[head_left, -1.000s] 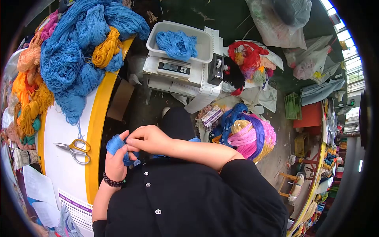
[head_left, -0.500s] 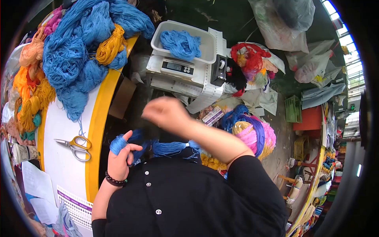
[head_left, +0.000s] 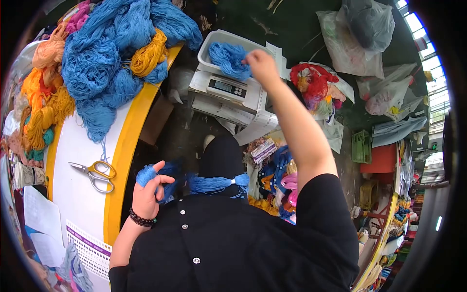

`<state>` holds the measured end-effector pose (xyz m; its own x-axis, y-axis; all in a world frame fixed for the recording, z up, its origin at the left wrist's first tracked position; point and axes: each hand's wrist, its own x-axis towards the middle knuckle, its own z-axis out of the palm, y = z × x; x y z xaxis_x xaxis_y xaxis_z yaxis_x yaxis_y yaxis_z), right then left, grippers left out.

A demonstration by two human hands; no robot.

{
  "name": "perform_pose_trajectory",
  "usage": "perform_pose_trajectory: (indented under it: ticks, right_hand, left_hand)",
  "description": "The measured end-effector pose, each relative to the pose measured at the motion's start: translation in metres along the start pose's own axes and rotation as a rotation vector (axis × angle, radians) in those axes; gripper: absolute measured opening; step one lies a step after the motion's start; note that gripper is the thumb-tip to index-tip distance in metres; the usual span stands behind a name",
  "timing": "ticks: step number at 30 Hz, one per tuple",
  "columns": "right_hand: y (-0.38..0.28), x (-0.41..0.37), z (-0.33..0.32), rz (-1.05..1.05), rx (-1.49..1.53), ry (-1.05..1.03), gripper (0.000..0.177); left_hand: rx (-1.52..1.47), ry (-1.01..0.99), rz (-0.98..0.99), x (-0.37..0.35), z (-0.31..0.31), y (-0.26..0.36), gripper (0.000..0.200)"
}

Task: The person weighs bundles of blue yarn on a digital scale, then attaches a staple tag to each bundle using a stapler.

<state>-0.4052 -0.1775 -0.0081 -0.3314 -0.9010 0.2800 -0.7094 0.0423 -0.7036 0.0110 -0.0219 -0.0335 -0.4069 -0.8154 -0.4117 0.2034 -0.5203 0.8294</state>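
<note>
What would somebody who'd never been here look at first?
Probably the big heap of blue yarn, piled at the far end of the white table with the yellow edge. Next might come the right hand, stretched out to the loose blue yarn in the white tray above the scale. Nearer, on that table, lie open scissors with one yellow handle loop.
</note>
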Motion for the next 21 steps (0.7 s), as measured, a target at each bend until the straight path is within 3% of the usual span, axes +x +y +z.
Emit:
perform_pose_trajectory:
  ticks: [2,3,5,6,8,9,10,11,12,15,16,17,18,19,20,21]
  right_hand:
    - [-0.040,0.011,-0.027,0.181,0.518,-0.004,0.021]
    - [-0.058,0.018,-0.049,0.144,0.667,-0.051,0.016]
    - [-0.120,0.012,-0.101,-0.202,0.830,-0.092,0.015]
    - [-0.163,-0.005,-0.123,-0.153,0.888,0.000,0.012]
    - [-0.165,0.012,-0.138,-0.270,1.886,-0.832,0.019]
    - [-0.192,-0.013,-0.156,-0.270,1.886,-0.842,0.019]
    - [-0.237,-0.063,-0.182,-0.415,1.531,-0.502,0.009]
    - [-0.262,-0.099,-0.198,-0.530,1.155,-0.178,0.010]
    - [-0.262,-0.112,-0.199,-0.570,1.199,-0.360,0.023]
    - [-0.268,-0.171,-0.104,-0.411,1.190,-0.269,0.018]
    - [-0.265,-0.182,-0.080,-0.327,1.182,-0.218,0.015]
    - [-0.260,-0.181,-0.072,-0.199,0.834,-0.458,0.014]
    - [-0.254,-0.188,-0.046,0.127,0.991,-0.599,0.015]
    - [-0.239,-0.194,-0.021,0.282,1.032,-0.688,0.015]
    - [-0.227,-0.201,-0.002,0.307,1.039,-0.658,0.016]
    - [-0.209,-0.209,0.014,0.302,1.025,-0.642,0.018]
  left_hand:
    - [-0.006,0.021,-0.006,-0.002,-0.003,0.000,0.041]
    - [-0.008,0.023,-0.002,-0.002,-0.005,0.001,0.041]
    - [-0.066,0.043,-0.012,-0.003,-0.007,0.005,0.043]
    - [-0.090,0.054,-0.009,-0.004,-0.008,0.007,0.044]
    - [-0.236,0.017,-0.039,-0.002,-0.017,0.006,0.046]
    - [-0.314,-0.024,-0.067,-0.001,-0.022,0.006,0.045]
    - [-0.477,-0.120,-0.106,0.000,-0.025,0.007,0.045]
    - [-0.638,-0.219,-0.143,0.001,-0.028,0.008,0.045]
    - [-0.744,-0.384,-0.171,0.004,-0.029,0.009,0.039]
    - [-0.625,-0.668,-0.104,0.008,-0.022,0.014,0.034]
    - [-0.475,-0.633,-0.083,0.004,-0.012,0.023,0.035]
    - [-0.326,-0.596,-0.061,-0.001,0.001,0.034,0.036]
    - [-0.181,-0.564,0.027,-0.006,0.018,0.048,0.037]
    - [-0.227,-0.441,0.067,-0.009,0.029,0.046,0.037]
    - [-0.272,-0.317,0.108,-0.011,0.034,0.045,0.037]
    - [-0.307,-0.371,0.194,-0.012,0.034,0.046,0.034]
